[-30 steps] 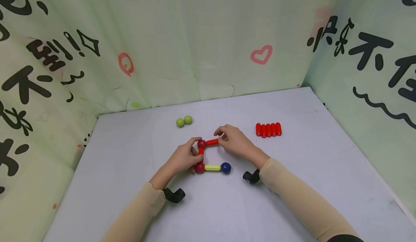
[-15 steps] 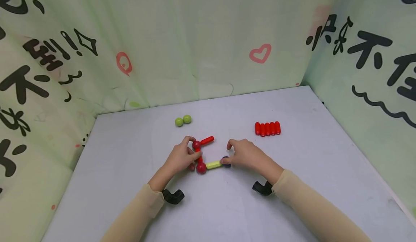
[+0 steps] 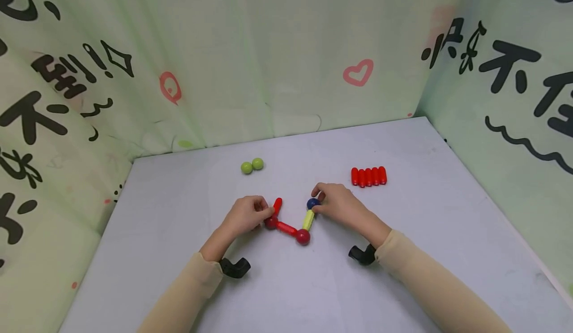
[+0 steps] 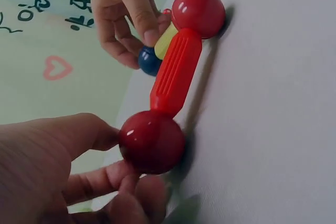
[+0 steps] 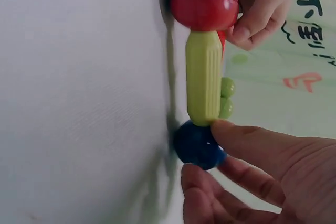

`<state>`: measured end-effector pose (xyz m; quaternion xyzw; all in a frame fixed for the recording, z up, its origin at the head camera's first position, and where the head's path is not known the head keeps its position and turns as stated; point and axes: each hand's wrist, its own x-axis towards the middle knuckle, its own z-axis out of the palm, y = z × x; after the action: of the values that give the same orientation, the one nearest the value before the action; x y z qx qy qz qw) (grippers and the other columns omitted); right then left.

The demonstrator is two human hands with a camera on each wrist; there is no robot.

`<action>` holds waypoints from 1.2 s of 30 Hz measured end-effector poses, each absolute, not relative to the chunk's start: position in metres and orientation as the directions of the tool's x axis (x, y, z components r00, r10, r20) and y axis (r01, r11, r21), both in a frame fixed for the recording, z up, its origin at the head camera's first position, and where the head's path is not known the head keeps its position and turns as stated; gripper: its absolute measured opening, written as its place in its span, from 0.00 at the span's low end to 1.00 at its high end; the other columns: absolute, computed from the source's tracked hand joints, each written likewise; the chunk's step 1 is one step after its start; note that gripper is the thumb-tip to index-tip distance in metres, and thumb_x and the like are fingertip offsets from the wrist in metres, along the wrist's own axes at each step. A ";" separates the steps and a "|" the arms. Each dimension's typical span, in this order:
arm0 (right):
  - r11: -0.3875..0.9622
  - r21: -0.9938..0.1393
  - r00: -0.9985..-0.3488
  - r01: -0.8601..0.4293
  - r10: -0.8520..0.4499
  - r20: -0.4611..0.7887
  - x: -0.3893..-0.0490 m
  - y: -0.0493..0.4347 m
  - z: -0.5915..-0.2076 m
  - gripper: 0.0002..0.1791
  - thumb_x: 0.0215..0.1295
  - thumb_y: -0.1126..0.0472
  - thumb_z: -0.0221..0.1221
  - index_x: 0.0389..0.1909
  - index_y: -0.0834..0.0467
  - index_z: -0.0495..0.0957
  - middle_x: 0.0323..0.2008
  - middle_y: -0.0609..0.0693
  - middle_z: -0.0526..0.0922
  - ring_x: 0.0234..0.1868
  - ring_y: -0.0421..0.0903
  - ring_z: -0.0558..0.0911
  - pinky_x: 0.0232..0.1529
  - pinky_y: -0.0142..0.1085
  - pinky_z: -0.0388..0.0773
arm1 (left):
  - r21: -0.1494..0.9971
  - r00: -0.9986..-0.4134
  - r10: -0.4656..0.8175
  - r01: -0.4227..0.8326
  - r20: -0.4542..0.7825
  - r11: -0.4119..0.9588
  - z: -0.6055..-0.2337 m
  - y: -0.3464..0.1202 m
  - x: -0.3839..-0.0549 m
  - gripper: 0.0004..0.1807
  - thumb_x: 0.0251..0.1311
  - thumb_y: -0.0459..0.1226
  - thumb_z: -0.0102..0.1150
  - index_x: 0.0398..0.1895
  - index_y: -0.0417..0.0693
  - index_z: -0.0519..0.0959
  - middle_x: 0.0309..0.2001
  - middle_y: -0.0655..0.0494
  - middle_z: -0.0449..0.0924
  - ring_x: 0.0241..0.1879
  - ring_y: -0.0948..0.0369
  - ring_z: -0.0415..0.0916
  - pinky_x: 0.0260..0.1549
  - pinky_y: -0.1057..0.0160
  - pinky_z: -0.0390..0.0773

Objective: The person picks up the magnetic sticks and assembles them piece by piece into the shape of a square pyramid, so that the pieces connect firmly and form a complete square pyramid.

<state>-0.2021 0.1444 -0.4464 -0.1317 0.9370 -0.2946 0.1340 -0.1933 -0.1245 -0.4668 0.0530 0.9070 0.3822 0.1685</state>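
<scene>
On the white bench [image 3: 309, 293] we see the left hand [image 3: 243, 216], fingers clamped on a glossy red plastic ball [image 4: 152, 141]; from it a red plastic rod [image 3: 277, 207] points to one o'clock. At the rod's three o'clock, the right hand [image 3: 342, 205] pinches a blue plastic ball [image 5: 197, 145].

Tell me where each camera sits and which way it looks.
Head: on the head, looking forward and down at the table; left hand, right hand and sleeves show.
Left wrist: worn there, facing its hand and the red ball it holds; both hands show.
Right wrist: worn there, facing its hand, yellow stick and blue ball; both hands show.
Both wrist views share the blue ball and yellow stick.
</scene>
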 end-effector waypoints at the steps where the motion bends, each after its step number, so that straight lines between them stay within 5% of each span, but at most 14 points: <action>1: 0.790 -0.587 -0.933 -0.175 -0.324 -0.158 -0.203 0.145 -0.447 0.18 0.64 0.59 0.70 0.53 0.58 0.80 0.46 0.56 0.86 0.42 0.49 0.81 0.43 0.39 0.82 | 0.716 -0.927 0.231 -0.056 -0.297 0.696 -0.468 -0.124 -0.194 0.09 0.67 0.42 0.63 0.32 0.49 0.79 0.22 0.56 0.78 0.19 0.61 0.76 0.22 0.65 0.74; 4: 0.799 -0.582 -0.947 -0.149 -0.285 -0.149 -0.203 0.145 -0.449 0.22 0.66 0.57 0.69 0.58 0.58 0.78 0.46 0.57 0.86 0.42 0.50 0.81 0.43 0.40 0.83 | 0.730 -0.890 0.253 -0.121 -0.380 0.672 -0.470 -0.122 -0.193 0.10 0.69 0.43 0.63 0.37 0.46 0.78 0.23 0.54 0.81 0.16 0.60 0.77 0.21 0.65 0.77; 13: 0.804 -0.590 -0.925 -0.066 -0.271 -0.266 -0.193 0.140 -0.448 0.34 0.64 0.51 0.70 0.66 0.58 0.69 0.24 0.50 0.81 0.25 0.45 0.78 0.29 0.35 0.73 | 0.753 -0.878 0.299 -0.099 -0.374 0.651 -0.473 -0.114 -0.193 0.10 0.69 0.43 0.63 0.39 0.45 0.77 0.20 0.54 0.79 0.15 0.61 0.76 0.20 0.66 0.76; 29: 0.764 -0.638 -0.938 -0.096 -0.285 -0.199 -0.196 0.136 -0.455 0.32 0.64 0.56 0.71 0.66 0.57 0.71 0.35 0.52 0.85 0.33 0.44 0.80 0.35 0.35 0.80 | 0.715 -0.891 0.296 -0.043 -0.343 0.698 -0.467 -0.115 -0.204 0.09 0.70 0.44 0.61 0.39 0.47 0.80 0.25 0.54 0.80 0.19 0.60 0.75 0.22 0.65 0.74; 36: 0.776 -0.623 -0.942 -0.102 -0.277 -0.190 -0.201 0.134 -0.455 0.34 0.65 0.56 0.70 0.70 0.55 0.70 0.41 0.55 0.87 0.34 0.46 0.81 0.35 0.34 0.82 | 0.512 -0.968 0.238 0.166 -0.078 0.843 -0.447 -0.124 -0.243 0.07 0.71 0.40 0.59 0.43 0.45 0.81 0.36 0.52 0.82 0.34 0.56 0.77 0.33 0.60 0.78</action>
<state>-0.2012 0.1340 -0.4547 -0.1016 0.9323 -0.3192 0.1366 -0.2429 -0.1239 -0.4475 0.1052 0.9575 0.2595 0.0694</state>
